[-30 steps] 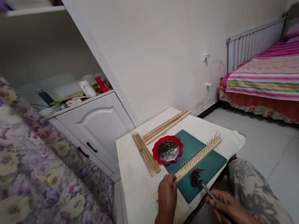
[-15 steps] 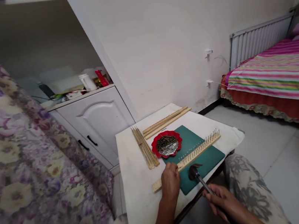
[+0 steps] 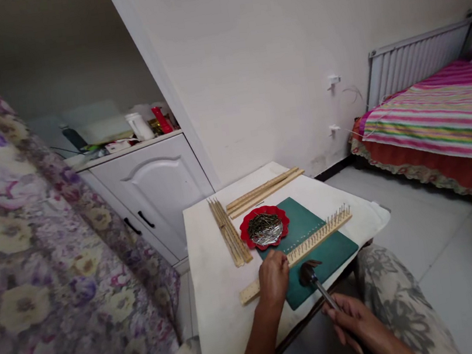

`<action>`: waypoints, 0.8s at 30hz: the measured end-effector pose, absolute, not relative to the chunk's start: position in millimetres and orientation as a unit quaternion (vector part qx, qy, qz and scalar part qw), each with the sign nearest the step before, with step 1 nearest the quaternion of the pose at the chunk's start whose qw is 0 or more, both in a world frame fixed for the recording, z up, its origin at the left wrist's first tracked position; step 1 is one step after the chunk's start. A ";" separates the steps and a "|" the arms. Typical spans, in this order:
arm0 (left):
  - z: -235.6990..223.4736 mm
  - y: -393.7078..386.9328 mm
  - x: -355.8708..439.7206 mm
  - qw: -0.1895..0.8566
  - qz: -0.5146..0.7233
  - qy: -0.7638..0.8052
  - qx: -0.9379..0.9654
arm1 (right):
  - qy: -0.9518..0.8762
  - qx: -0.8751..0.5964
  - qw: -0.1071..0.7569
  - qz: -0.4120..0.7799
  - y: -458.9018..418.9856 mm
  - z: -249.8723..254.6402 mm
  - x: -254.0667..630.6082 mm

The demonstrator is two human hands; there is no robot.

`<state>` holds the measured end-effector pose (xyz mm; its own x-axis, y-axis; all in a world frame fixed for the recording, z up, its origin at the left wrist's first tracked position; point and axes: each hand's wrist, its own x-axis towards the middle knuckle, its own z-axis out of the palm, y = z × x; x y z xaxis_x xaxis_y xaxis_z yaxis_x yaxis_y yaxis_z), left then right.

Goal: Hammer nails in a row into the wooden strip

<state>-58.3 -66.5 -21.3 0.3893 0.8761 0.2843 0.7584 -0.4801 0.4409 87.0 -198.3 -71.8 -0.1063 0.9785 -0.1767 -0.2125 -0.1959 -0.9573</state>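
Observation:
My left hand (image 3: 275,277) is closed in a pinch over a pale wooden strip (image 3: 250,293), at the near end of its row of nails (image 3: 318,237). What sits between the fingertips is too small to make out. Many nails stand upright in the strip, which lies slantwise across a green mat (image 3: 297,215). In my right hand (image 3: 353,322) is a claw hammer (image 3: 321,288), gripped by its handle. Its head hovers over the mat's near part, just in front of the strip. A red scalloped dish (image 3: 245,238) full of loose nails (image 3: 265,227) rests beyond my left hand.
More wooden strips lie on the white-covered table (image 3: 216,298): a bundle (image 3: 230,234) with nails at the left, others (image 3: 265,191) along the back. A white cabinet (image 3: 157,183) and flowered curtain (image 3: 77,272) stand left. A bed (image 3: 435,117) is at the right.
My left hand has slid to the right along the strip, up to the row of nails, uncovering the strip's left end. The hammer has stayed nearly in place. The view has shifted slightly.

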 end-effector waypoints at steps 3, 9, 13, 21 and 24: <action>-33.5 -64.6 -56.0 0.166 0.299 0.499 0.796 | -0.413 -0.463 0.480 0.620 -198.2 -69.8 86.4; -45.0 -61.4 -54.5 0.206 0.333 0.506 0.769 | -0.417 -0.465 0.484 0.613 -199.0 -67.0 85.0; -44.0 -61.4 -55.0 0.215 0.342 0.498 0.767 | -0.430 -0.460 0.486 0.606 -199.6 -50.7 87.2; -44.4 -61.7 -55.4 0.209 0.332 0.505 0.769 | -0.469 -0.449 0.493 0.579 -170.7 -7.0 86.7; -46.8 -60.9 -55.8 0.200 0.333 0.508 0.769 | -0.479 -0.447 0.487 0.578 -159.6 -9.1 83.0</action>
